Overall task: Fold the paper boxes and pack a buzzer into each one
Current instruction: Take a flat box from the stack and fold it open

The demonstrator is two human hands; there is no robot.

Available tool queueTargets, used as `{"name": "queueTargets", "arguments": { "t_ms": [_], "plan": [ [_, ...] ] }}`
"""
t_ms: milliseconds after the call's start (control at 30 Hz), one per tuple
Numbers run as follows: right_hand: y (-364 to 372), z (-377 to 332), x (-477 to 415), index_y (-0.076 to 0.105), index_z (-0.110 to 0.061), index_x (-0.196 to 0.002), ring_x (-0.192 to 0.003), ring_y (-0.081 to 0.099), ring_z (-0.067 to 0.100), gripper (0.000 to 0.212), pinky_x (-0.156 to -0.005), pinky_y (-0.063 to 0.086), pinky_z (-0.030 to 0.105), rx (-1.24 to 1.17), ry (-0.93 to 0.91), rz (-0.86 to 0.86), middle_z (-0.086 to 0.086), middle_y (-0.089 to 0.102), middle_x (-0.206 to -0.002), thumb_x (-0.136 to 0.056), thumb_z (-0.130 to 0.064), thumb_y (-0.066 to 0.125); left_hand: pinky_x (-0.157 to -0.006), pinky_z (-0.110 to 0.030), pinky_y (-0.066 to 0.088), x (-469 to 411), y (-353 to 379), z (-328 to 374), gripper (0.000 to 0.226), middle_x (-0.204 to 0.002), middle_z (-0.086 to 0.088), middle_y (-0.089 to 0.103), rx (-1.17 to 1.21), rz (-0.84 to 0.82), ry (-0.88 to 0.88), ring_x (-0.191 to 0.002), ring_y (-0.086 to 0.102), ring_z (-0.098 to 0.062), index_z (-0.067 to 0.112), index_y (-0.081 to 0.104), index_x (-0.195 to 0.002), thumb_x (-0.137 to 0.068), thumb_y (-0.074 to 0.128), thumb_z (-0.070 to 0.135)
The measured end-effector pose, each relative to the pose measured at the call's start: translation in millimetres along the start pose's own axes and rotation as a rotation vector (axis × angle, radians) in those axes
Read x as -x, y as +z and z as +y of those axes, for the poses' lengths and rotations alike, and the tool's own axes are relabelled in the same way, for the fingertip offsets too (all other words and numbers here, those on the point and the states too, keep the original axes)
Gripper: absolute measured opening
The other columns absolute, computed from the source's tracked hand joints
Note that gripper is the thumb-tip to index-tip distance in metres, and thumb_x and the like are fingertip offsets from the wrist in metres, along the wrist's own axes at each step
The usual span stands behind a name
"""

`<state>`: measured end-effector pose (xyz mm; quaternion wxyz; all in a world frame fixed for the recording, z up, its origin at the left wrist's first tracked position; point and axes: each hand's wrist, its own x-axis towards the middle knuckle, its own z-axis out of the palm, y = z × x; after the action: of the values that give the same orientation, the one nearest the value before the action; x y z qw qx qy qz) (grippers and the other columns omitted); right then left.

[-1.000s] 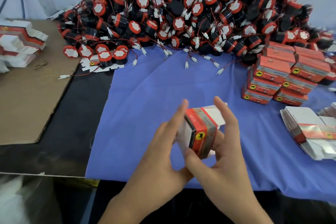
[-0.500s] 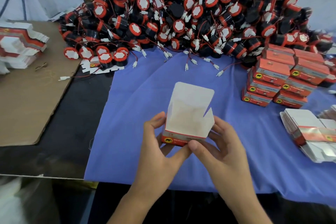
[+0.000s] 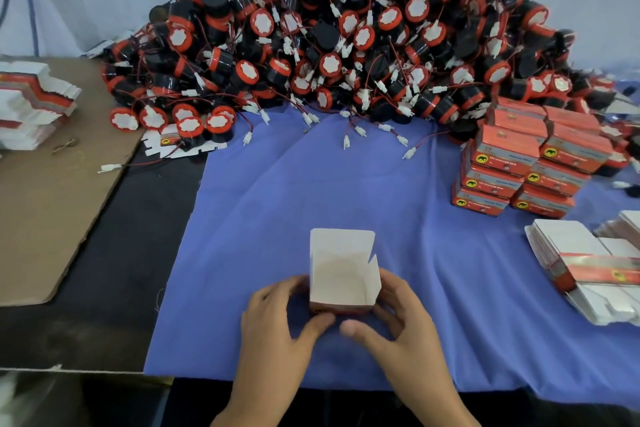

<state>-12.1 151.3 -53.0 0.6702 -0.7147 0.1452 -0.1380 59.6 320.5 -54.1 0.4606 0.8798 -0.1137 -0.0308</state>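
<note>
An unfolded-top paper box, white inside with a red base, stands upright on the blue cloth with its lid flap raised at the back. Nothing lies inside it. My left hand holds its left side, thumb at the front lower edge. My right hand holds its right side, thumb near the front corner. A big heap of black-and-red buzzers with red wires and white plugs fills the back of the table.
Closed red boxes are stacked at the right. Flat box blanks lie at the far right, another pile of blanks at the far left on brown cardboard. One flat blank lies under buzzers.
The box was turned from sideways in my hands to upright, its top opened, and it was lowered onto the cloth; both hands now hold its sides lower down.
</note>
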Motion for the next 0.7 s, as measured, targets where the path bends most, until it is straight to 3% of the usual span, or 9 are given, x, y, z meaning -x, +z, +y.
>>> {"name": "queueTargets", "arguments": {
  "t_ms": [67,100,133,267,433,567,700],
  "plan": [
    [-10.4,-1.4,-0.9,0.058,-0.026,-0.140,-0.127,0.063,0.011,0.068,-0.101,0.052,0.023,-0.063,0.018,-0.016,-0.004,0.066,-0.136,-0.078,-0.028,0.087,-0.099,-0.020,0.043,-1.7,-8.4,1.3,0.070,-0.119,0.028,0.064,0.141,-0.050,-0.078,-0.119,0.052,0.008,0.041,0.058,-0.128,-0.067,0.091,0.048],
    [-15.0,-3.4,-3.4,0.059,-0.026,-0.138,-0.126,0.063,0.011,0.057,-0.099,0.053,0.022,-0.113,0.027,0.023,-0.003,0.068,-0.134,-0.086,-0.038,0.081,-0.096,-0.016,0.043,-3.8,-13.7,2.1,0.071,-0.117,0.027,0.066,0.220,-0.058,-0.102,-0.117,0.055,0.010,0.041,0.058,-0.128,-0.064,0.088,0.052],
    [-19.0,-7.2,-7.8,0.062,-0.026,-0.136,-0.125,0.064,0.011,0.049,-0.100,0.054,0.023,-0.171,0.046,0.072,-0.002,0.069,-0.133,-0.091,-0.044,0.071,-0.094,-0.016,0.045,-7.5,-19.1,2.8,0.067,-0.114,0.026,0.070,0.295,-0.045,-0.109,-0.114,0.059,0.010,0.040,0.059,-0.126,-0.065,0.082,0.052],
    [-27.7,-23.5,-42.2,0.062,-0.021,-0.135,-0.127,0.063,0.009,0.064,-0.103,0.049,0.033,-0.366,0.179,0.076,-0.005,0.069,-0.135,-0.087,-0.060,0.046,-0.099,-0.028,0.049,-34.2,-34.2,12.6,0.042,-0.116,0.021,0.074,0.584,0.051,-0.134,-0.113,0.068,0.000,0.030,0.067,-0.122,-0.086,0.056,0.048],
    [-14.1,-40.6,-105.6,0.054,-0.019,-0.145,-0.128,0.060,0.003,0.067,-0.099,0.049,0.026,-0.468,0.275,-0.044,-0.010,0.065,-0.140,-0.090,-0.057,0.044,-0.107,-0.029,0.044,-86.6,-31.7,32.4,0.048,-0.131,0.021,0.069,0.690,-0.052,-0.120,-0.125,0.061,0.002,0.032,0.067,-0.129,-0.088,0.055,0.054],
    [16.5,-47.4,-163.8,0.055,-0.019,-0.145,-0.127,0.061,0.003,0.047,-0.099,0.053,0.023,-0.499,0.315,-0.093,-0.007,0.060,-0.146,-0.105,-0.043,0.047,-0.116,-0.030,0.042,-145.4,-11.5,44.3,0.028,-0.137,0.024,0.063,0.670,-0.103,-0.125,-0.129,0.055,0.008,0.037,0.063,-0.131,-0.105,0.053,0.032],
    [53.0,-53.3,-229.4,0.049,-0.015,-0.149,-0.134,0.056,0.008,0.043,-0.107,0.049,0.028,-0.522,0.332,-0.148,-0.003,0.054,-0.151,-0.109,-0.030,0.048,-0.113,-0.021,0.038,-212.5,6.9,54.9,0.042,-0.157,0.013,0.046,0.589,-0.094,-0.116,-0.134,0.045,0.005,0.027,0.048,-0.152,-0.110,0.048,0.023]
  ]
}}
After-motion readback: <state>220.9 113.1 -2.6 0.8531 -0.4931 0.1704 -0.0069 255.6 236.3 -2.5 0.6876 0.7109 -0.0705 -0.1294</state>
